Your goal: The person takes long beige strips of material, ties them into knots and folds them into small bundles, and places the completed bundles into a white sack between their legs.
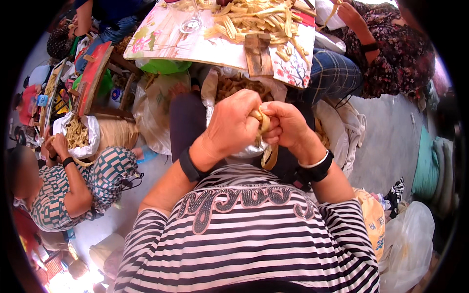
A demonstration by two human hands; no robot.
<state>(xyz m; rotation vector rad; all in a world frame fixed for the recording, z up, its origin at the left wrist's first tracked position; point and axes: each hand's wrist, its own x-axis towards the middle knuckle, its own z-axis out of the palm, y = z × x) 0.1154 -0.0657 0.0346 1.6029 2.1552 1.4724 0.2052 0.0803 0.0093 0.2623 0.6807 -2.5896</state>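
Observation:
Over my lap my left hand (229,124) and my right hand (289,122) meet, both closed on one yellowish pliable strip (264,121). The strip bends in a loop between my fingers, and a loose end hangs below them. My fingertips partly hide how it is folded. Just beyond my hands, between my knees, stands an open white bag holding brownish folded pieces (239,87). On the low floral table (210,53) ahead lies a heap of similar yellow strips (254,19). A wooden block with a slit (259,54) sits at its near edge.
A drinking glass (190,23) stands on the table. A person in a checked outfit (58,195) works at the left beside a sack of strips (77,133); another in a dark floral top (391,58) sits at the right. Plastic bags (408,244) lie near my right side.

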